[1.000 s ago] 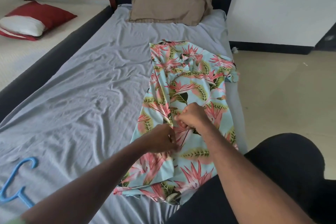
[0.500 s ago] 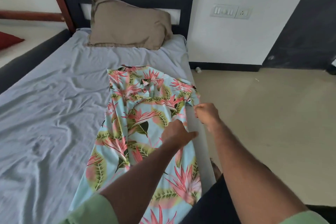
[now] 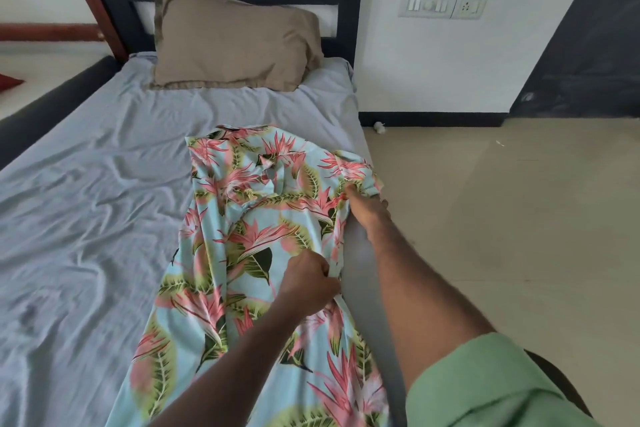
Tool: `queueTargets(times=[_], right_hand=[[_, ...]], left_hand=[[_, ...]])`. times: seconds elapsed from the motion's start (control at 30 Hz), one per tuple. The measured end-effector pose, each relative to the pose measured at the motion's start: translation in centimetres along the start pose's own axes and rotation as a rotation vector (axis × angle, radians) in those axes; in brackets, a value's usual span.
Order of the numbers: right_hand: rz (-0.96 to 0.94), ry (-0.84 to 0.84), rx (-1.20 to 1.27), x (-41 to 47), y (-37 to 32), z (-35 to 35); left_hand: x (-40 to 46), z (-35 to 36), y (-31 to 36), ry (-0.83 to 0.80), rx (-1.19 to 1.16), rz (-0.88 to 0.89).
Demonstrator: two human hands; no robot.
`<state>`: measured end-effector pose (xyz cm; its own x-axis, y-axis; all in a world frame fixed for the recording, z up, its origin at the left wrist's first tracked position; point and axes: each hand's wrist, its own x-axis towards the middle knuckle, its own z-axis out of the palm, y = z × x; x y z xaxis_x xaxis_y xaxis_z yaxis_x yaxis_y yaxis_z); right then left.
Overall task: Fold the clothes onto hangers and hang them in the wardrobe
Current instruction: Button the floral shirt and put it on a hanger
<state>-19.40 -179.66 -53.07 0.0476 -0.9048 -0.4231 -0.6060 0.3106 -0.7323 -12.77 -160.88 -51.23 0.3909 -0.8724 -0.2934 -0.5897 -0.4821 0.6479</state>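
Both hands pinch the floral shirt [image 3: 249, 253] at the bed's [image 3: 86, 218] right edge.

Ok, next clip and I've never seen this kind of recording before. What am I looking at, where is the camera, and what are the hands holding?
There is no machine here: a person wears one wide-angle camera on the head, so you look down along their own arms. A floral shirt lies spread along the right side of a bed covered by a grey sheet, with a brown pillow at the headboard. The left hand has its fingers curled, pinching the shirt's fabric near its right edge. The right hand grips the shirt's right sleeve area at the bed's edge. No hanger or wardrobe shows in this picture.
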Motion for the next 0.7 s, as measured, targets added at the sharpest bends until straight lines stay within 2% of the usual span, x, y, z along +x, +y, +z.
queueTargets(times=[0.1,0.33,0.5,0.57,0.67,0.7], right_hand=[[-0.062,0.082,0.007,1.0,-0.6,0.4],[-0.207,0.242,0.223,-0.3,-4.3,0.7],[-0.444,0.371,0.000,-4.6,-9.2,3.0],[-0.545,0.238,-0.085,-6.1,-11.7,5.4],[-0.701,-0.227,-0.243,-8.2,-14.4,8.8],[-0.729,-0.318,-0.272,-9.0,-14.6,9.3]], left_hand=[[-0.3,-0.6,-0.3,-0.046,-0.072,0.009],[0.3,-1.5,-1.4,-0.228,-0.578,-0.039],[-0.7,-4.1,-3.5,-0.263,-0.863,-0.032],[-0.9,-5.5,-5.3,-0.235,-0.950,-0.053],[-1.1,-7.3,-8.6,-0.186,-1.055,-0.125],[-1.3,-7.7,-9.5,-0.172,-1.080,-0.159]])
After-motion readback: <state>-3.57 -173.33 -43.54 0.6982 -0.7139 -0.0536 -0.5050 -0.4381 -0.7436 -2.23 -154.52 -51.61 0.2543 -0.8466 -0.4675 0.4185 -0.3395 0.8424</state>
